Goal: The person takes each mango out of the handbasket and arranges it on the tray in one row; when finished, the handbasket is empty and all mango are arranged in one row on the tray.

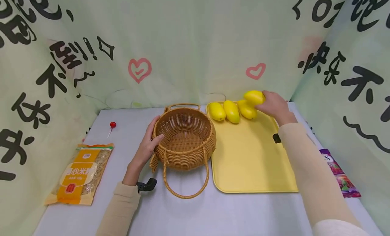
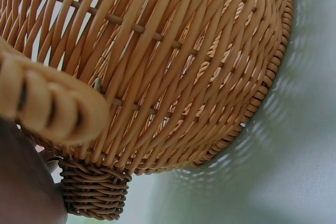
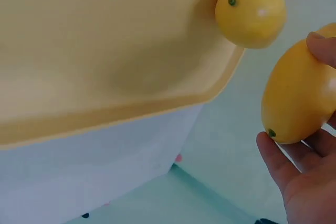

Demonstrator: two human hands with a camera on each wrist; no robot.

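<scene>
My left hand (image 1: 147, 143) grips the left side of a round wicker basket (image 1: 189, 161), its thumb over the rim. Nothing lies inside the basket, and one of its handles (image 1: 186, 197) hangs down at the front. The left wrist view shows the woven wall (image 2: 173, 66) close up, with the hand mostly cut off. At the back of a yellow tray (image 1: 250, 155), my right hand (image 1: 275, 107) holds a yellow mango (image 1: 253, 97) raised above the others. Three mangoes (image 1: 232, 112) lie along the tray's far edge. In the right wrist view, fingers curl around the held mango (image 3: 299, 95).
A bag of grain-like food (image 1: 80, 175) lies at the left, with a red lollipop (image 1: 113, 124) behind it. A purple snack packet (image 1: 341, 175) sits at the right edge, partly behind my right sleeve. Printed cloth walls (image 1: 195, 53) enclose the white table (image 1: 189, 215).
</scene>
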